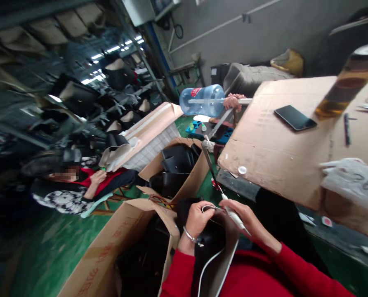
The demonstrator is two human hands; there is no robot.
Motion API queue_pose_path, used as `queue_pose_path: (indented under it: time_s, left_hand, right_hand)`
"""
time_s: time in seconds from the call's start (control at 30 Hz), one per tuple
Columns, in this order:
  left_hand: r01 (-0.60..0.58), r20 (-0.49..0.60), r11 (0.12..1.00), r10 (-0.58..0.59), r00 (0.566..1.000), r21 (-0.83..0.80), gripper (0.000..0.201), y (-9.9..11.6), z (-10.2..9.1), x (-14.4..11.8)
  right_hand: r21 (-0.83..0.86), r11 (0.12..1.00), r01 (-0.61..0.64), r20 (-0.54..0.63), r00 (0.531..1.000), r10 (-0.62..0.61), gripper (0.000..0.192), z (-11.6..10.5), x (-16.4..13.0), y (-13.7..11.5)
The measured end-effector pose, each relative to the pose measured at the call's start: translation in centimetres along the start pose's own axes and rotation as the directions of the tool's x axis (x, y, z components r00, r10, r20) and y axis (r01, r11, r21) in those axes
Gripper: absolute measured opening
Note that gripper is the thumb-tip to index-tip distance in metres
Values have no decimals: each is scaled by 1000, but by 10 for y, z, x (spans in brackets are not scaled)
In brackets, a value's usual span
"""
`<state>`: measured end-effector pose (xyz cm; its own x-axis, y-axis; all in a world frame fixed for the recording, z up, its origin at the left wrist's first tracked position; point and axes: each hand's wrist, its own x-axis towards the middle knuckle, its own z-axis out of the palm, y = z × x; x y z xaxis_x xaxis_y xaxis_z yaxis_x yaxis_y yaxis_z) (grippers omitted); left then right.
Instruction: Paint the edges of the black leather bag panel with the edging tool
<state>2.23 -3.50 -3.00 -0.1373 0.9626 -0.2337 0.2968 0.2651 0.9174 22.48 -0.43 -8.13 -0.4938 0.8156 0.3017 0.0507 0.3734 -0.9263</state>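
My left hand (197, 218), with a silver bracelet on the wrist, grips a black shoe upper (213, 239) with a white edge, held over my lap. My right hand (246, 216) holds a white pen-like tool (233, 213) whose tip rests on the upper near my left fingers. A thin cord runs from the tool up toward the table. Both my sleeves are red.
A cardboard-covered table (283, 156) at right carries a phone (294, 117) and a bottle (347, 84). Open cardboard boxes (109, 251) of black shoe parts (174, 169) stand at left. A seated person (79, 189) works beyond them. A water jug (202, 100) lies farther back.
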Motion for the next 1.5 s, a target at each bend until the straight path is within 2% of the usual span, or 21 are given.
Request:
queue_pose_path:
  time_s: [0.07,0.13,0.2,0.27,0.33,0.37,0.4,0.47,0.53,0.63,0.73,0.83,0.93,1.03,1.07,1.1,1.13,1.2,1.27,1.33,1.5]
  left_hand:
    - [6,-81,999,-9,997,-37,13,-3,1,2]
    - [4,-193,993,-27,981,-119,13,-3,-7,4]
    - [-29,-334,972,-51,941,-232,16,0,-29,6]
    - [-98,-474,941,-71,877,-324,23,7,-64,7]
    - [-187,-601,924,-55,797,-333,27,19,-108,11]
    - [-233,-670,925,-30,742,-299,28,26,-132,14]
    - [-280,-750,924,-11,661,-260,28,34,-156,20]
    - [-308,-890,944,36,454,-119,27,50,-199,36]
    - [-321,-927,943,46,372,-82,25,64,-233,60]
    - [-326,-946,943,43,322,-68,25,74,-262,97]
    - [-288,-944,953,8,330,-93,25,61,-267,115]
    - [-229,-936,966,-37,349,-123,24,23,-248,99]
    - [-166,-920,975,-73,385,-147,27,-33,-212,50]
    - [-73,-884,982,-123,451,-174,39,-93,-171,-21]
    - [20,-851,991,-122,511,-130,44,-110,-157,-47]
    - [116,-793,989,-142,592,-91,49,-126,-143,-73]
    - [215,-732,975,-186,656,-55,52,-139,-131,-96]
    - [361,-616,932,-263,742,38,52,-157,-109,-136]
    - [416,-534,901,-294,793,122,44,-166,-94,-159]
    - [410,-498,896,-279,821,173,37,-168,-86,-167]
    - [418,-456,873,-274,847,250,37,-155,-84,-155]
  right_hand:
    - [9,1000,22,-57,998,-21,25,1,1,5]
    - [9,1000,16,-156,988,-15,23,-2,4,4]
    - [8,1000,-5,-239,971,7,23,-11,5,-1]
    - [13,1000,-25,-275,961,27,25,-22,5,-7]
    - [22,999,-42,-303,952,47,27,-31,3,-11]
    - [28,998,-52,-314,948,59,28,-34,2,-13]
    - [37,997,-62,-322,944,71,29,-36,1,-14]
    - [71,994,-82,-321,942,100,32,-34,-1,-17]
    - [129,987,-99,-300,945,134,36,-28,-2,-20]
    - [231,966,-119,-270,946,181,39,-16,-4,-23]
    - [298,941,-159,-173,961,216,39,-13,-5,-15]
    - [276,940,-199,-52,974,222,41,-17,-3,-1]
    - [190,962,-194,-72,975,211,44,-18,0,8]
    - [89,980,-181,-71,980,187,40,-8,6,6]
    - [62,983,-170,-46,984,173,38,-2,9,5]
    - [46,987,-152,-14,988,153,37,7,15,3]
    - [48,991,-127,17,992,127,36,17,21,2]
    - [87,994,-60,75,996,53,38,45,38,2]
    - [83,996,12,136,990,-24,36,82,59,4]
    - [25,998,65,196,978,-69,32,127,82,8]
    - [-91,970,228,327,926,-187,42,238,125,16]
